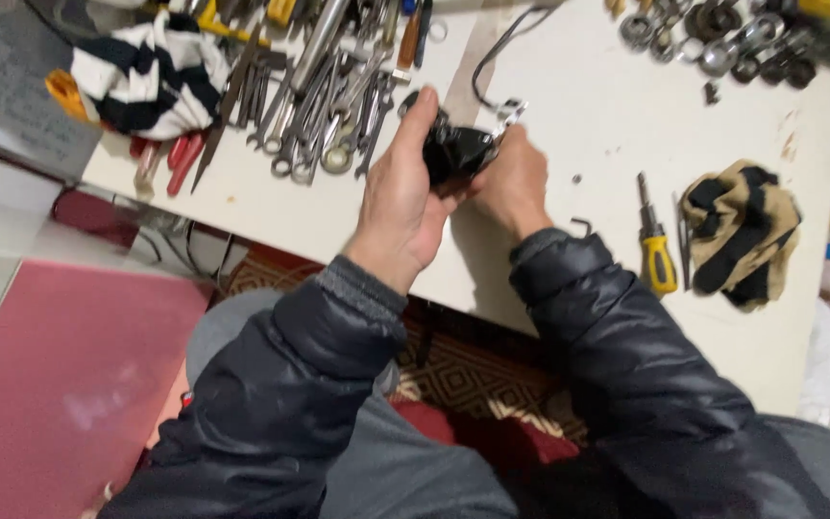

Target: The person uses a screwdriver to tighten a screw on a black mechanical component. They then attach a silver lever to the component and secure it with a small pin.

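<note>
Working over a white table (588,106), both hands meet on one small black part (455,152) held just above the tabletop, mid-scene, near the front edge. Left hand (401,197) is wrapped round the part's left side, thumb up over the top, fingers closed on it. Right hand (511,183) is closed against its right side; fingertips hidden, so exact hold can't be told. Metal bit sticks out of the part's far right corner. Far left: black-and-white striped cloth (151,72), then a pile of wrenches and pliers (324,91) just right of it. Right side: tan-and-black cloth (742,231). Yellow-handled screwdriver (657,245) lies between that cloth and the right sleeve. Far right corner: steel rings and sockets (722,43).
</note>
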